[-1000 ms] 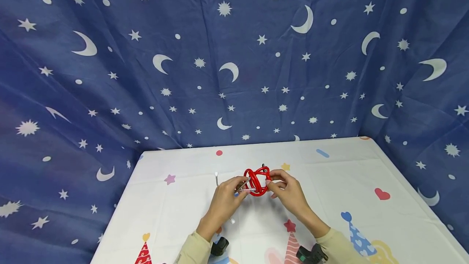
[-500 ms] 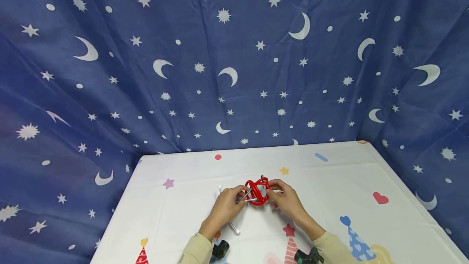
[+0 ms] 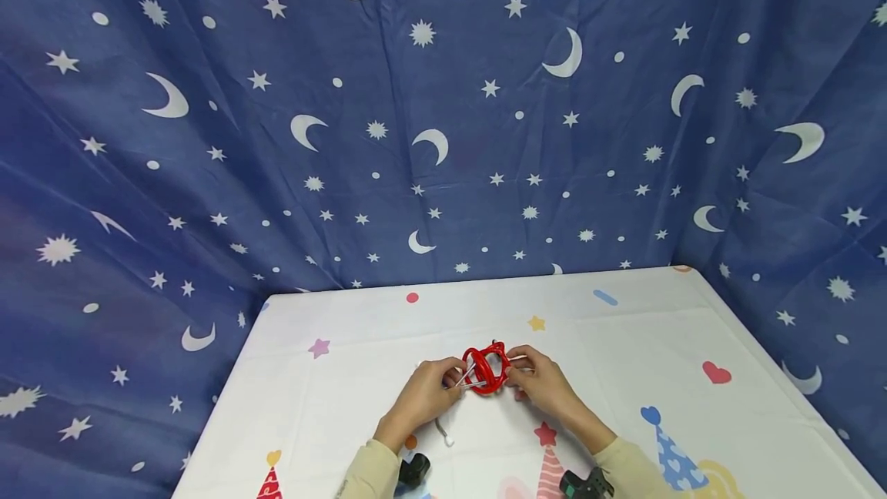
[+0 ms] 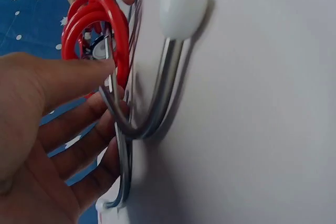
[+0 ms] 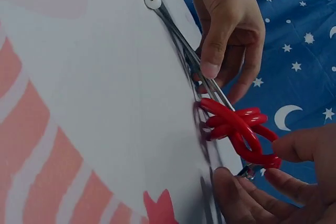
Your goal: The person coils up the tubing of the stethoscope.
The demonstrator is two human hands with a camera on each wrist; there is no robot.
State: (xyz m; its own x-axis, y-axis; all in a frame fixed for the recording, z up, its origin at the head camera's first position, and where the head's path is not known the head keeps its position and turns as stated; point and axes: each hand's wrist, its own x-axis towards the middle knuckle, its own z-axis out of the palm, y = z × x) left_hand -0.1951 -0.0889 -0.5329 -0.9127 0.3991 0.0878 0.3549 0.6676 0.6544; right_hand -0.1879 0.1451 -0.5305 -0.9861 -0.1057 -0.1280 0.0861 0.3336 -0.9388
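Note:
A stethoscope with coiled red tubing is held between both hands low over the table. My left hand pinches its metal ear tubes between thumb and fingers. One white ear tip shows large in the left wrist view, close to the white surface; another white ear tip appears in the right wrist view. My right hand pinches the far end of the red loops, thumb on one side and fingers on the other. The round chest piece is partly hidden behind the tubing.
The table has a white cloth printed with stars, hearts and party hats. A blue curtain with moons and stars hangs behind it and along both sides. Black wrist devices sit at both sleeves.
Both hands have lowered the stethoscope slightly toward the table, keeping their holds. The red coil has turned a little. The head view has tilted up a bit.

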